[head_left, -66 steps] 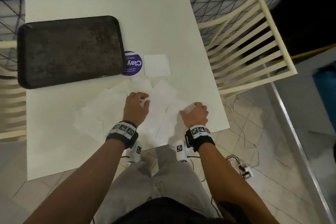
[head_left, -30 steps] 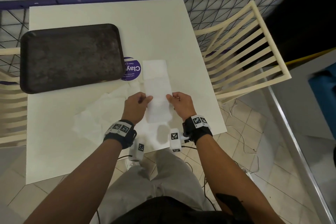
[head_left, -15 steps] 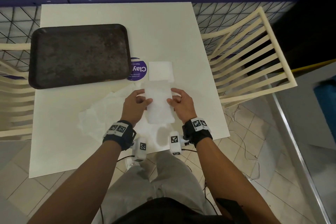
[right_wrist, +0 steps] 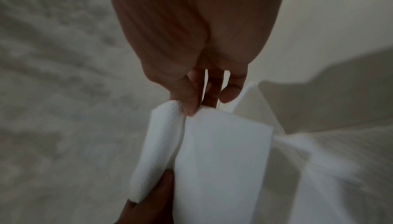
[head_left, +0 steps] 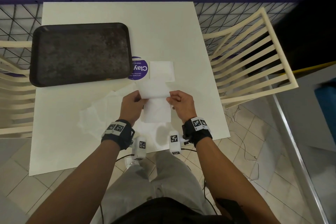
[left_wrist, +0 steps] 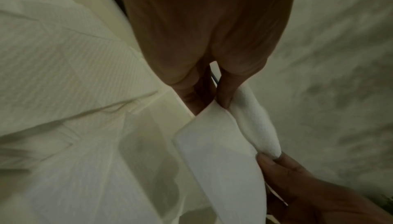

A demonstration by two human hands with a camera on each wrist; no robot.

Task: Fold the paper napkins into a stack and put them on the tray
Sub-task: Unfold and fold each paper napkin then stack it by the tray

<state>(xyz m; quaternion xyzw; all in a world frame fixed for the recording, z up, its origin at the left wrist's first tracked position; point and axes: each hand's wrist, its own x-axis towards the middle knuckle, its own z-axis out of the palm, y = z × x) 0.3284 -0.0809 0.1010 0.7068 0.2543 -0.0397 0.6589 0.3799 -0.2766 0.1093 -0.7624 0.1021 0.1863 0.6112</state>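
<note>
Above the table's near middle, both hands hold a white paper napkin [head_left: 156, 102] bent into a half fold. My left hand [head_left: 133, 102] pinches its left edge, my right hand [head_left: 177, 101] its right edge. The wrist views show the same napkin [left_wrist: 221, 143] [right_wrist: 217, 145] pinched between thumb and fingers. One folded napkin [head_left: 161, 69] lies flat just beyond. Several unfolded napkins [head_left: 101, 112] lie spread under and left of my hands. The dark tray [head_left: 80, 52] sits empty at the table's far left.
A round purple sticker [head_left: 139, 68] lies between the tray and the folded napkin. Cream slatted chairs stand at the right [head_left: 251, 56] and the left [head_left: 12, 82] of the white table [head_left: 163, 29]. A wire grid fence [head_left: 227, 14] runs behind.
Both hands lifted a napkin off the spread pile and brought it to the middle. Its far half has since come down toward me into a fold.
</note>
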